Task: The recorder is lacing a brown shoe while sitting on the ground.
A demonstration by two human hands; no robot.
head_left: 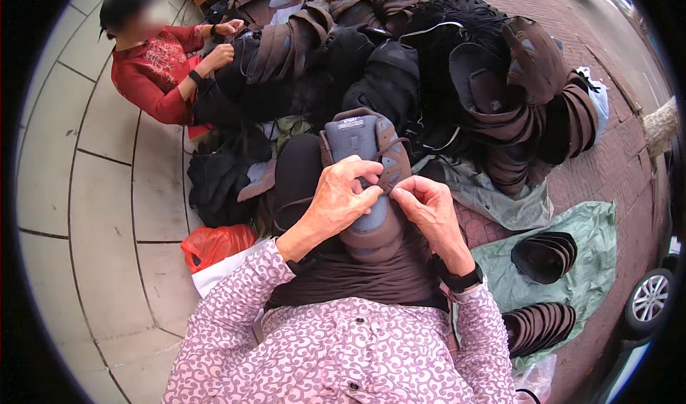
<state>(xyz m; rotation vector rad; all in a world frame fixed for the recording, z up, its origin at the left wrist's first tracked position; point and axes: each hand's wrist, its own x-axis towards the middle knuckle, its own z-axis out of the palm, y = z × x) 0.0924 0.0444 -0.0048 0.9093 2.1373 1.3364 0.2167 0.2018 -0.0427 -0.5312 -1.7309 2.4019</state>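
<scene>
A shoe upper (349, 145) with a blue-grey tongue and brown sides rests on my lap, its toe toward me. A thin brown shoelace (294, 203) is partly threaded along the upper's right eyelet row and trails off to the left. Over the tongue, my left hand (341, 193) is closed, thumb and fingers drawn together at the lace near the right eyelets. My right hand (431, 209) pinches the lace at that same edge, its fingertips close to the left thumb. Below the toe, a thick bundle of brown laces (357, 281) lies across my thighs.
Stacks of brown shoe uppers (511, 121) and dark ones pile up ahead. At right, nested uppers (544, 256) lie on a green sheet (597, 236). A red plastic bag (216, 247) sits at left. Another person (161, 75) in red works with both hands at the far left.
</scene>
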